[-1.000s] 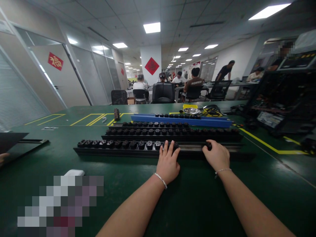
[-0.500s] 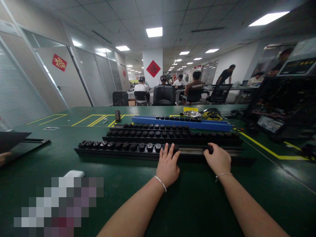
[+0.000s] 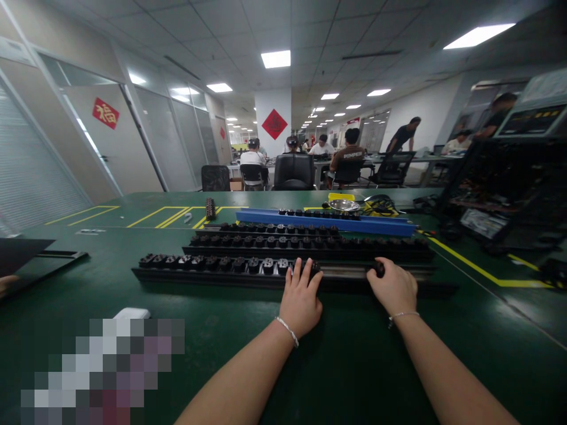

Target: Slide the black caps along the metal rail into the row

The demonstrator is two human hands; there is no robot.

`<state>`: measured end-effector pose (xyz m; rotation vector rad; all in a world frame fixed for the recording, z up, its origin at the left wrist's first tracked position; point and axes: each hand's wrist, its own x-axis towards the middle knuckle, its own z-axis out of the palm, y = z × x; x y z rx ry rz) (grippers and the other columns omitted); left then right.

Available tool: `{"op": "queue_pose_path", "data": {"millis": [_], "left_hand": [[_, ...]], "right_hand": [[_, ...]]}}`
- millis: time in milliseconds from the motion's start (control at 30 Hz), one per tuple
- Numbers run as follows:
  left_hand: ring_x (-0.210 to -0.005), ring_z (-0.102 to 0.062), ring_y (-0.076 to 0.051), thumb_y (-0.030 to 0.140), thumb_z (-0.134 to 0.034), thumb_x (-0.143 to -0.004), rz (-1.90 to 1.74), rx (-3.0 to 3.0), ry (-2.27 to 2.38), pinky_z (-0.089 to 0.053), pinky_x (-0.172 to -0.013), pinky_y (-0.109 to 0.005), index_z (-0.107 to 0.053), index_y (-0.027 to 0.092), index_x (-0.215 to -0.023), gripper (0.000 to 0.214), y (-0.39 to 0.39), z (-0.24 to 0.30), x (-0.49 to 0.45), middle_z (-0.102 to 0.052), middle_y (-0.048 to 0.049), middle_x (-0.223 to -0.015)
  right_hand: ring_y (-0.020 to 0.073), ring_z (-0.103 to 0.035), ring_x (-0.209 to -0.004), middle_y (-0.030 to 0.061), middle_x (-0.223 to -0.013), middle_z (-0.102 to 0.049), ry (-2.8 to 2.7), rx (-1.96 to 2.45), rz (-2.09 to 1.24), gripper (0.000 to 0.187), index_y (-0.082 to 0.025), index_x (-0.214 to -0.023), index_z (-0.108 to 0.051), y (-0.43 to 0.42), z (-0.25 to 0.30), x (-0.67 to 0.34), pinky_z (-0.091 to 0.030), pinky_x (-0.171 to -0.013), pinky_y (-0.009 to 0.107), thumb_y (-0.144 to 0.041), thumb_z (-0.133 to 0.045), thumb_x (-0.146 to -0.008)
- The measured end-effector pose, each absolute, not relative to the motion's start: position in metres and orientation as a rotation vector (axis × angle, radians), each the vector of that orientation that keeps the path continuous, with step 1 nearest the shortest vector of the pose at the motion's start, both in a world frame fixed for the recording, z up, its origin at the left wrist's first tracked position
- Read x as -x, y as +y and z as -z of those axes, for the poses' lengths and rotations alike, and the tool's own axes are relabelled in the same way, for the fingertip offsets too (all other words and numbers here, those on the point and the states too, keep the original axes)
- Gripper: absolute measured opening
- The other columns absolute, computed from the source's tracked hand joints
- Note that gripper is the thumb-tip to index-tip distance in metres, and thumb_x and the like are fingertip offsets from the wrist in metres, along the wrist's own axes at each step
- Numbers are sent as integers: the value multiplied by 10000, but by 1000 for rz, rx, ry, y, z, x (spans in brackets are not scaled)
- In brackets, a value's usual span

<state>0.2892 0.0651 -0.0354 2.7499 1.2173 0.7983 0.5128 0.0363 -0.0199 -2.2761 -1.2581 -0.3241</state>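
Note:
A long black rail lies across the green table, carrying a row of several small black parts on its left half. My left hand rests on the rail at the right end of that row, fingers stretched out over the last parts. My right hand sits further right on the same rail, fingers curled around a single small black part.
Two more black rails loaded with parts and a blue rail lie behind. A metal bowl and cables sit at the back. Dark equipment stands right. A white object lies near left. Several people sit at desks beyond.
Both hands stay almost where they were on the rail. The view has shifted slightly.

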Motion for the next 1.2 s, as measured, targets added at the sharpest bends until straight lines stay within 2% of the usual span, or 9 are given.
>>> {"op": "queue_pose_path", "data": {"millis": [267, 800, 1000, 1200], "left_hand": [[-1410, -12, -272, 158, -528, -727, -804, -2753, 1219, -136, -1132, -534, -394, 255, -1335, 630, 65, 37, -289, -169, -31, -1533], [-1410, 0, -269, 170, -518, -725, -804, -2745, 1214, -120, -1136, -517, -394, 259, -1341, 634, 67, 38, -290, -161, -27, -1535], [-1410, -10, -271, 172, -519, -730, -797, -2746, 1216, -116, -1137, -520, -398, 257, -1340, 628, 66, 37, -290, -160, -26, -1535], [-1410, -14, -276, 174, -525, -729, -796, -2744, 1214, -120, -1136, -525, -397, 257, -1341, 631, 66, 38, -290, -157, -26, -1536]], "right_hand": [[273, -554, -1005, 128, -1046, -641, -1239, 2298, 348, 465, -139, -1132, -558, 34, 20, -515, -360, -902, 431, -387, -394, -775], [259, -572, -974, 110, -988, -651, -1196, 2283, 322, 441, -165, -1149, -545, 35, 21, -519, -376, -892, 415, -335, -398, -770], [277, -530, -1052, 116, -1085, -628, -1193, 2302, 337, 458, -161, -1136, -553, 34, 21, -520, -323, -942, 460, -376, -390, -766], [273, -521, -1061, 109, -1095, -628, -1184, 2315, 319, 452, -165, -1124, -562, 34, 23, -522, -301, -954, 466, -377, -368, -774]]}}
